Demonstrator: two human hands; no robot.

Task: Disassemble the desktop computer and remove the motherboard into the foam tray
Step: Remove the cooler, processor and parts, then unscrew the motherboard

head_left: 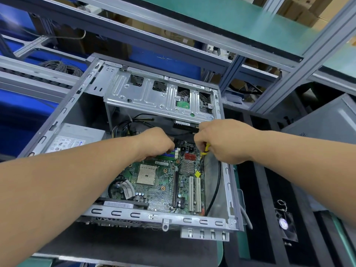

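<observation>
Forearms reach in; our left hand (156,144) grips something at the memory slots (169,154), right hand (221,143) pinches a yellow cable (206,148). Motherboard (159,182) lies flat in the case (229,182), just beneath and nearward of both.

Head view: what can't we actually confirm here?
- Left hand: fingertips curl down out of view over the motherboard, so what they hold is unclear.
- Right hand: pinches a yellow connector, mostly hidden by the fingers.
- Power supply: label print too small to read.
- Foam tray: cut off by the lower edge and crossed by the right arm.
</observation>
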